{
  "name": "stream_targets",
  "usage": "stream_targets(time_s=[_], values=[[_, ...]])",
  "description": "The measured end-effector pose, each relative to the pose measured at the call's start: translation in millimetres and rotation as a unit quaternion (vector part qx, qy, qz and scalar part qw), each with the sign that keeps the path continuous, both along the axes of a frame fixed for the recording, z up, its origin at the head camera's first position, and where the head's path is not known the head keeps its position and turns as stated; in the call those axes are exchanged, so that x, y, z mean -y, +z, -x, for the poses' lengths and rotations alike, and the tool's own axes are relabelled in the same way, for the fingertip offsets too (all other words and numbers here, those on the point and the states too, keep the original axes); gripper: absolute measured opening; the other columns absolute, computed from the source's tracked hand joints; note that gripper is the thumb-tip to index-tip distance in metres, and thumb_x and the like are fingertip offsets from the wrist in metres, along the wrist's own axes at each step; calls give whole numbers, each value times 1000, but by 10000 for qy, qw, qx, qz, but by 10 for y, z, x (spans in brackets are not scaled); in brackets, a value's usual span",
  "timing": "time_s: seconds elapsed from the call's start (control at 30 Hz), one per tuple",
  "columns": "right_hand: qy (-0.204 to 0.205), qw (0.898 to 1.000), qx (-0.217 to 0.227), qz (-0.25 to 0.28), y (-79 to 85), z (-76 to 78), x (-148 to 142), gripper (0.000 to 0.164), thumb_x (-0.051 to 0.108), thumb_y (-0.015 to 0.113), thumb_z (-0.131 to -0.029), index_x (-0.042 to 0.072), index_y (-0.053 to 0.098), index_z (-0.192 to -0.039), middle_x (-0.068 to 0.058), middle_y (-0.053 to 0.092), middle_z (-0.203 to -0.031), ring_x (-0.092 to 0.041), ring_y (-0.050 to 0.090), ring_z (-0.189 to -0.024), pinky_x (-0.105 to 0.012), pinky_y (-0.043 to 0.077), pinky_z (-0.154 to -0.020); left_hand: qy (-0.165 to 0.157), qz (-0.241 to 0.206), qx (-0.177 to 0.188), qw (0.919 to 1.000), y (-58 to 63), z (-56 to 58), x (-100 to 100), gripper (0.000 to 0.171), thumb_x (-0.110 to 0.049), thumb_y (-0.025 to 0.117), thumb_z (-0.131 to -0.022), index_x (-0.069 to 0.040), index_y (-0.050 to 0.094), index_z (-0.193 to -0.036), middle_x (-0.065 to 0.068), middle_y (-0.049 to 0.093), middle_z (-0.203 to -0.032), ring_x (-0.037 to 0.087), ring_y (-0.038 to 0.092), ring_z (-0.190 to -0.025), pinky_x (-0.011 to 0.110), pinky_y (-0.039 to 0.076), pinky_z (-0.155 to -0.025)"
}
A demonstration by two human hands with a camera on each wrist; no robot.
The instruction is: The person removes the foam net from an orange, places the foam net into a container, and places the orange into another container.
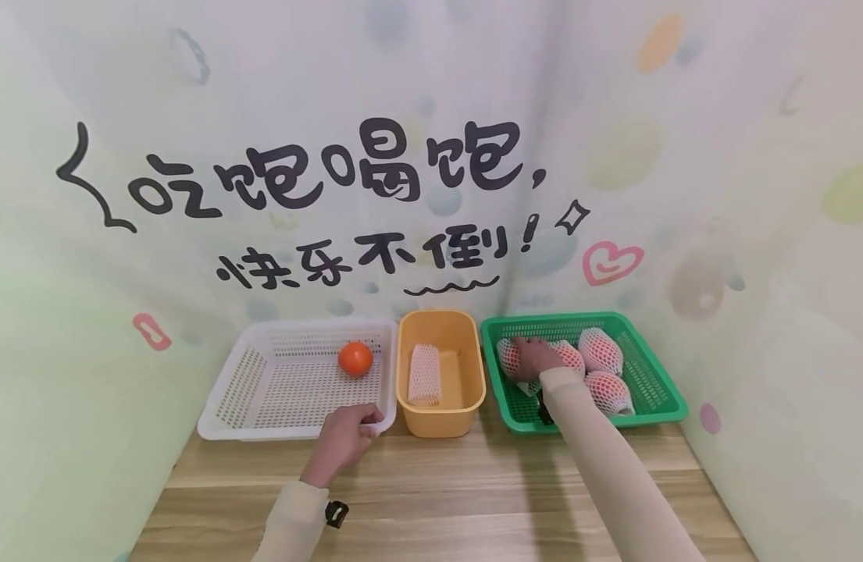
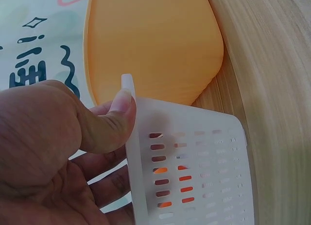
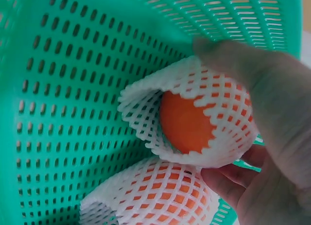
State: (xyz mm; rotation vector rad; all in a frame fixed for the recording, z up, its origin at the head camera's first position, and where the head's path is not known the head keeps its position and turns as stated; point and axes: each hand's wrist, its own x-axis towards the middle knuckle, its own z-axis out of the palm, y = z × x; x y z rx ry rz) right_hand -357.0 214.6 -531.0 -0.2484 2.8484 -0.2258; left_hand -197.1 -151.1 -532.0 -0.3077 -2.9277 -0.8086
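Note:
My left hand (image 1: 345,439) is at the near right corner of the white perforated basket (image 1: 283,432). In the left wrist view, its thumb lies over the basket's rim with the fingers behind, pinching the edge. A bare round orange fruit (image 1: 355,359) lies inside that basket. My right hand (image 1: 539,359) reaches into the green basket (image 1: 497,390) and grips a fruit in a white foam net (image 3: 228,108) at its left end. Thumb above and fingers below hold the net; orange skin shows through its open end. Another netted fruit (image 3: 165,196) lies right against it.
Between the baskets stands a yellow-orange bin (image 1: 441,425) holding a flattened foam net (image 1: 425,375). More netted fruits (image 1: 601,351) lie in the green basket's right part. A printed curtain (image 1: 431,78) hangs behind the wooden table (image 1: 431,499).

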Motion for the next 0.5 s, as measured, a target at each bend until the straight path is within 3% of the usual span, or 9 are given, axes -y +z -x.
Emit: stream_targets(time_s=[0.3,0.5], values=[[289,9994,-136,123,56,-22,-15,72,18,76,-77,9,39,-138,-25,52,-122,-41,53,-109,-54,49,-83,9,-8,-26,10000,-6,-1,-1,20,-6,75,-72,-20,68,-85,-7,68,-81,11,61,-78,34,49,-71],[403,9986,-228,254,66,-29,-36,69,16,77,-75,9,44,-135,-21,55,-121,-37,55,-107,-52,49,-85,52,-41,129,9999,-6,7,-4,20,-5,73,-73,-20,68,-86,-5,69,-84,11,60,-78,33,49,-71]])
